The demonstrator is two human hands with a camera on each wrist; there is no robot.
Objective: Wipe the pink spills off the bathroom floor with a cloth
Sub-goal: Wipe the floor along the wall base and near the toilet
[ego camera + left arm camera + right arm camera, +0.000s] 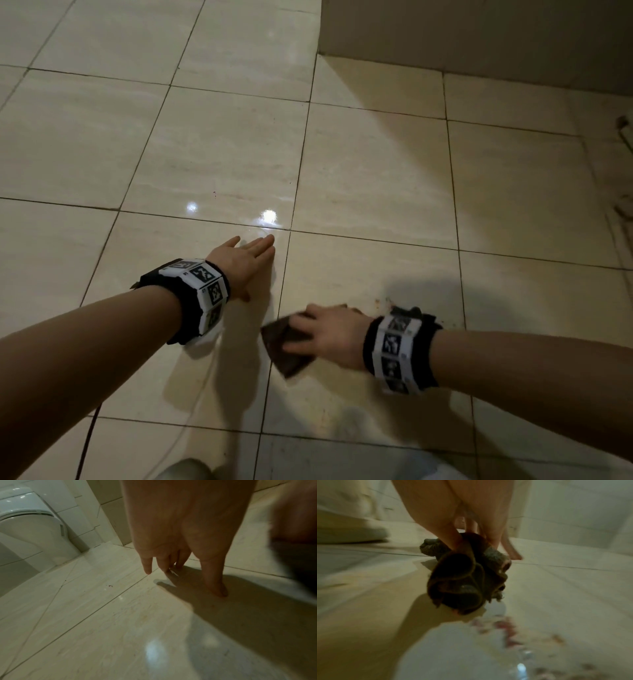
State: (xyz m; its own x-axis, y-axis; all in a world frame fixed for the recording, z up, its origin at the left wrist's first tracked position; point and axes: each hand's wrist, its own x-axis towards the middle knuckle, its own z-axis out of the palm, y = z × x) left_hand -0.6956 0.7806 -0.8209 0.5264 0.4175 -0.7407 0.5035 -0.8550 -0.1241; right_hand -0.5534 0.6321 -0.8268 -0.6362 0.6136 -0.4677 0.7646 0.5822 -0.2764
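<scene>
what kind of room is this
Most likely a bathroom: a white ceramic toilet stands against a wall of pale rectangular tiles, and the glossy beige tiled floor runs throughout.

Glossy tile, coarse cloth
The cream ceramic floor tiles (219, 144) shone smooth and glossy; the crumpled dark brown terry cloth (462, 580) looked rough and matt.
</scene>
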